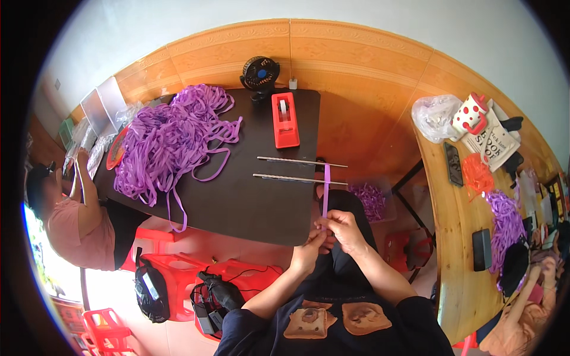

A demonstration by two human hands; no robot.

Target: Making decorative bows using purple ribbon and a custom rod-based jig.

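A narrow purple ribbon [326, 193] runs from two thin metal rods [288, 160], which look like chopsticks, down toward my body. The rods lie parallel on the dark table [237, 207], and their ends stick out past its right edge. My left hand [310, 252] is closed at the ribbon's lower end, with its fingers curled. Just above it and touching it, my right hand [345, 231] pinches the same ribbon between thumb and fingers. Between the fingers, the ribbon's end is hidden. A large tangled heap of purple ribbon [172, 142] covers the table's left part.
A red tape dispenser [285, 121] and a small black fan [260, 74] stand toward the wall. Below the rods, a clear bin [389, 204] holds purple pieces. At right, a wooden table [454, 237] carries phones, bags and ribbon. Two other people sit at far left and lower right.
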